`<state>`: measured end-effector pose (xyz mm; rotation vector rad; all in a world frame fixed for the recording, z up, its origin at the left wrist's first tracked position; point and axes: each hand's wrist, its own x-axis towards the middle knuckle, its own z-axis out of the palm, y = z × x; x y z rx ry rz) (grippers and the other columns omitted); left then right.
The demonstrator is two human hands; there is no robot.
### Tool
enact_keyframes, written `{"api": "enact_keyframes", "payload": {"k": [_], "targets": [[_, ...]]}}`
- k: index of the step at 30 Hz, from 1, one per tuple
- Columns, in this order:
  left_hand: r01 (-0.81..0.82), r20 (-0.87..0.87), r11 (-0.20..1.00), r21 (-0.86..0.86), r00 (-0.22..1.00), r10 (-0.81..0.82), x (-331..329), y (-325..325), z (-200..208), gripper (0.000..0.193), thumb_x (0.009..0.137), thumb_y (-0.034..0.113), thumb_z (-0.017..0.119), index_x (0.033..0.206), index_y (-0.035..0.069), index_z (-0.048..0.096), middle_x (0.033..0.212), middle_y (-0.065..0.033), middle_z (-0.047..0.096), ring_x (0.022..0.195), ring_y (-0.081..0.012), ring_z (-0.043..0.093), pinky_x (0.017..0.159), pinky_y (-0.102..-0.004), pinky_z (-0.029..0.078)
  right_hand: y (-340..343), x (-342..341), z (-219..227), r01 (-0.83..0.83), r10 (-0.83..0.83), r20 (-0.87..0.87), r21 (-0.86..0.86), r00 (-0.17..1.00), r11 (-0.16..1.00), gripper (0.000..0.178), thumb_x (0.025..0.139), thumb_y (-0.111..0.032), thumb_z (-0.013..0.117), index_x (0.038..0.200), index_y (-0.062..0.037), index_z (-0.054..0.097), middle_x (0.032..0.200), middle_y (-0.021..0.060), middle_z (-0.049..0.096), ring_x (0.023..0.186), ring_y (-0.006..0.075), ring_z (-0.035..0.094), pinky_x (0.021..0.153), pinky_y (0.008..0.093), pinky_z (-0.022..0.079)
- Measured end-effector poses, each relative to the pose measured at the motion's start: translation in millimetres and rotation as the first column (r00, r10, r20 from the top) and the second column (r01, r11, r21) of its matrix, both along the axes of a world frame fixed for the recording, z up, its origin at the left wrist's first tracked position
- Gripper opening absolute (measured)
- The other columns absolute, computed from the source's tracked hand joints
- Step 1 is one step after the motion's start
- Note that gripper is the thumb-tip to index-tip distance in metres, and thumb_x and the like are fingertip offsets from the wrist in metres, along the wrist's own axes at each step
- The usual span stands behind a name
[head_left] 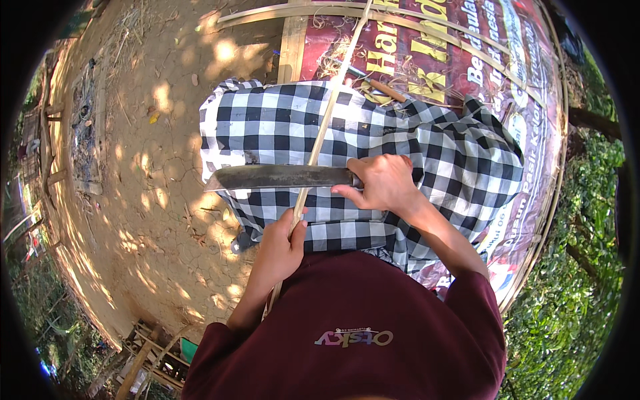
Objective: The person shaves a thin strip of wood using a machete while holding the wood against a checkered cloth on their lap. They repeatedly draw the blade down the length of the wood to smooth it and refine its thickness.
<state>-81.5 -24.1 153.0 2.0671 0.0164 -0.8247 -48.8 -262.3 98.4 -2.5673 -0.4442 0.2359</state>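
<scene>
A machete with a wide dark blade lies crosswise over my lap, its tip toward the left. My right hand is closed round its handle, which the fingers mostly hide. Under or against the blade runs a long, thin, pale bamboo strip, reaching from beside my body up past the far edge of the view. My left hand grips this strip just on the near side of the blade. A black-and-white checked cloth covers my legs beneath both.
A maroon printed banner lies beyond and to the right, with curly shavings and a knife with a wooden handle on it. More bamboo strips lie at the far side. Cracked bare earth spreads left; green plants stand right.
</scene>
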Motion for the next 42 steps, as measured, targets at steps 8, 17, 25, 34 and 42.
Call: {"api": "enact_keyframes", "payload": {"k": [8,17,25,34,42], "targets": [[-0.067,-0.166,0.990,-0.122,0.985,0.046,-0.3,6.5,-2.8,0.023,0.097,0.010,0.049,0.114,-0.001,0.058,0.056,-0.0010,0.044,0.049,-0.0072,0.040,0.047,-0.0278,0.034,-25.8,38.3,-12.7,0.268,-0.271,-0.036,-0.072,0.962,0.961,0.057,0.089,-0.056,0.056,0.074,-0.0020,0.064,0.052,0.0147,0.060,0.051,0.0338,0.065,0.049,0.0423,0.053],[-0.250,-0.447,0.939,-0.236,0.886,0.123,1.4,13.3,4.7,0.023,0.101,0.012,0.044,0.117,0.000,0.054,0.062,0.0052,0.040,0.050,-0.0032,0.036,0.045,-0.0226,0.031,-28.2,31.7,-11.0,0.309,-0.319,-0.125,-0.097,0.939,0.946,0.054,0.088,-0.055,0.058,0.076,-0.0024,0.063,0.057,0.0152,0.062,0.057,0.0339,0.065,0.054,0.0424,0.053],[-0.427,-0.691,0.855,-0.294,0.713,0.119,12.2,11.3,9.0,0.017,0.104,0.014,0.038,0.113,0.005,0.049,0.064,0.0071,0.028,0.048,-0.0017,0.024,0.041,-0.0205,0.021,1.1,-5.1,-0.6,0.027,-0.025,-0.067,0.027,0.997,0.999,0.055,0.085,-0.058,0.058,0.074,-0.0038,0.065,0.050,0.0129,0.059,0.048,0.0329,0.064,0.050,0.0418,0.054],[-0.466,-0.740,0.830,-0.306,0.665,0.101,11.9,18.8,12.4,0.015,0.104,0.015,0.038,0.110,0.006,0.047,0.065,0.0061,0.030,0.048,-0.0020,0.024,0.041,-0.0207,0.020,-12.1,24.9,0.1,0.222,-0.226,-0.066,-0.066,0.972,0.973,0.054,0.089,-0.054,0.056,0.075,-0.0025,0.065,0.053,0.0155,0.060,0.055,0.0338,0.066,0.053,0.0429,0.054],[-0.213,-0.419,0.934,-0.287,0.905,0.078,1.6,12.7,-0.4,0.013,0.103,0.012,0.038,0.108,0.005,0.048,0.061,0.0080,0.028,0.045,-0.0006,0.023,0.040,-0.0196,0.020,-9.5,12.3,-14.6,0.050,-0.052,0.055,0.034,0.997,0.998,0.052,0.079,-0.056,0.067,0.067,-0.0062,0.061,0.052,0.0087,0.058,0.047,0.0285,0.061,0.044,0.0384,0.048]]}}
